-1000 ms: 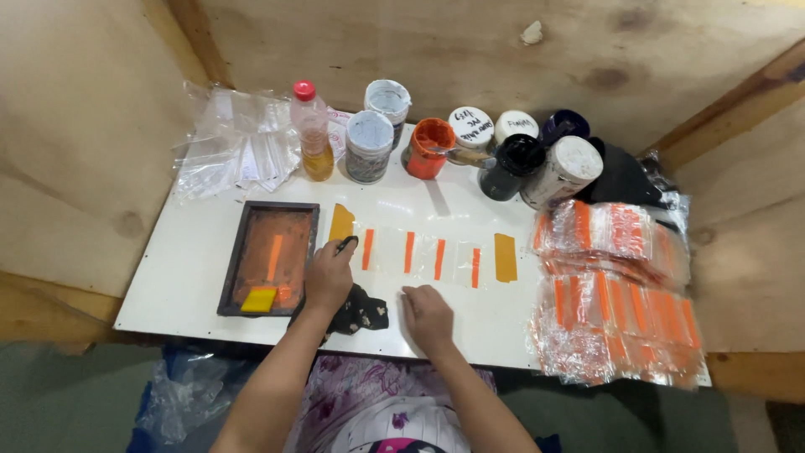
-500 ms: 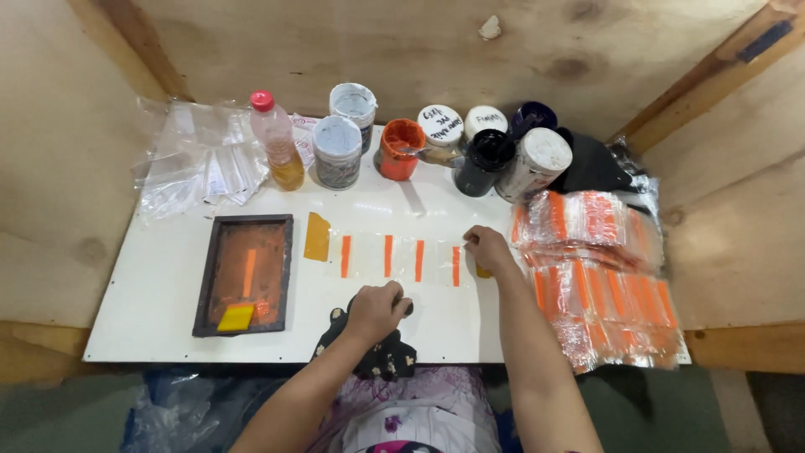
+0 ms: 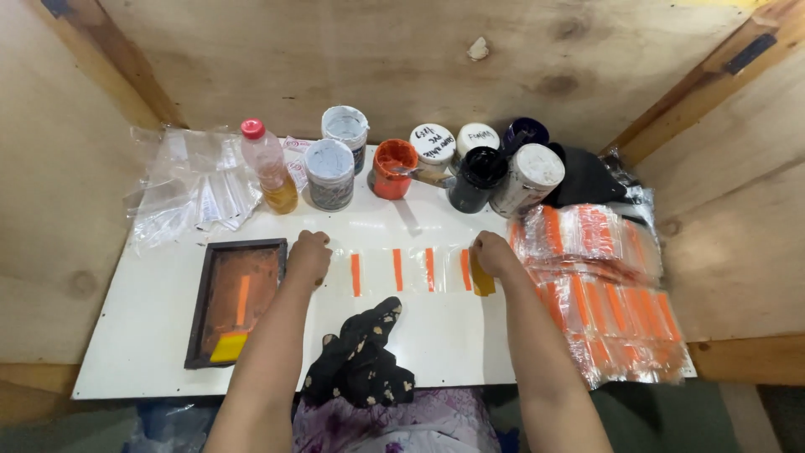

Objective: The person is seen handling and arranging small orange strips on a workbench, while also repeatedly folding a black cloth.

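your left hand (image 3: 308, 256) fisted, knuckles pressing left end of clear plastic strip (image 3: 394, 270) with orange stripes | your right hand (image 3: 495, 254) pinching its right end by yellow-orange tab (image 3: 481, 280) | strip flat mid white board (image 3: 142, 319) | screen frame (image 3: 237, 300) just left | black cloth (image 3: 362, 356) near edge | printed bags (image 3: 599, 285) right
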